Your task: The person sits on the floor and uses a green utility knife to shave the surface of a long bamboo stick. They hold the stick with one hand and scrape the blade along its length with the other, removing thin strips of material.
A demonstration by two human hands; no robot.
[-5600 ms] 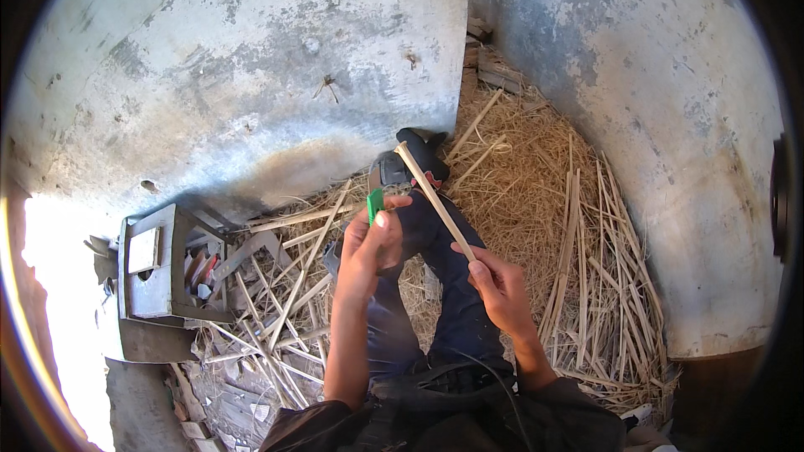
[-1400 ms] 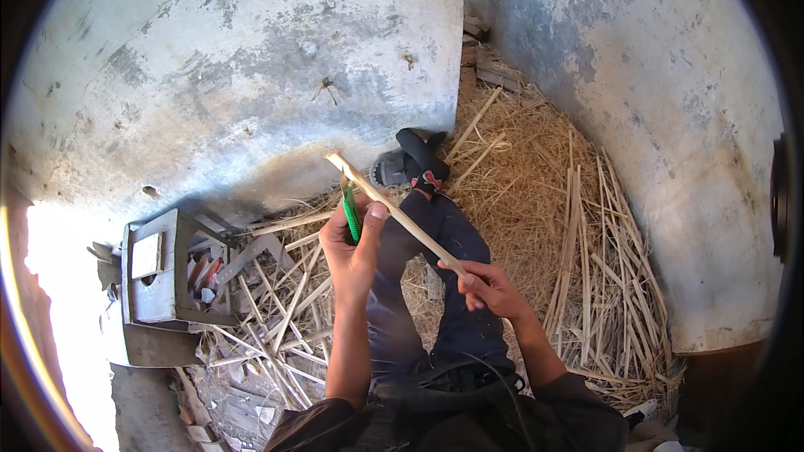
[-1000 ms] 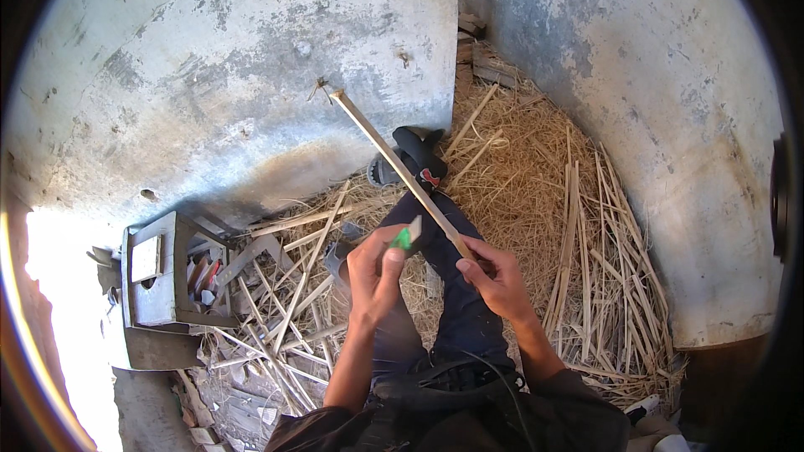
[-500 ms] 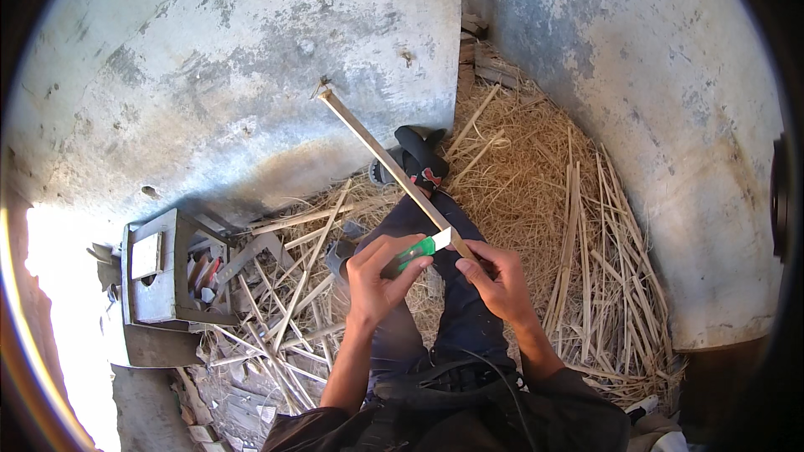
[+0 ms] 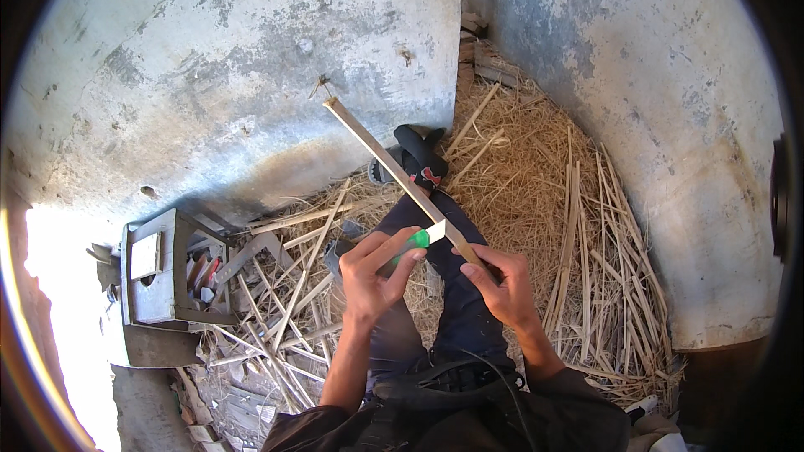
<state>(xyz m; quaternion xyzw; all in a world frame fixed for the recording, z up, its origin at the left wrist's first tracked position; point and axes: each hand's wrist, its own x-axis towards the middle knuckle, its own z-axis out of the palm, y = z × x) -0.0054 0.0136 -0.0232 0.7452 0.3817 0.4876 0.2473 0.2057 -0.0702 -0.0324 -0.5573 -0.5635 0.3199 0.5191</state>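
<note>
My left hand (image 5: 373,274) is closed around the green handle of a knife (image 5: 416,240). The knife's short, broad, pale blade lies against the side of a long, narrow wooden strip (image 5: 381,155). With thumb and fingers, my right hand (image 5: 502,283) pinches the near end of that strip. It slants over my legs toward the far left, its far end raised in front of the wall. Part of the knife handle is hidden by my left fingers.
A heap of fine shavings (image 5: 511,167) covers the floor beyond my right leg. Long split strips (image 5: 624,276) lie along the right wall, and more are scattered at left. A wooden box (image 5: 159,272) with small items stands at left. Worn walls (image 5: 293,25) close in ahead and right.
The knife blade has shifted slightly up and left along the strip, away from my right hand. The strip's far end has dropped a little toward the right. Both grips stay the same.
</note>
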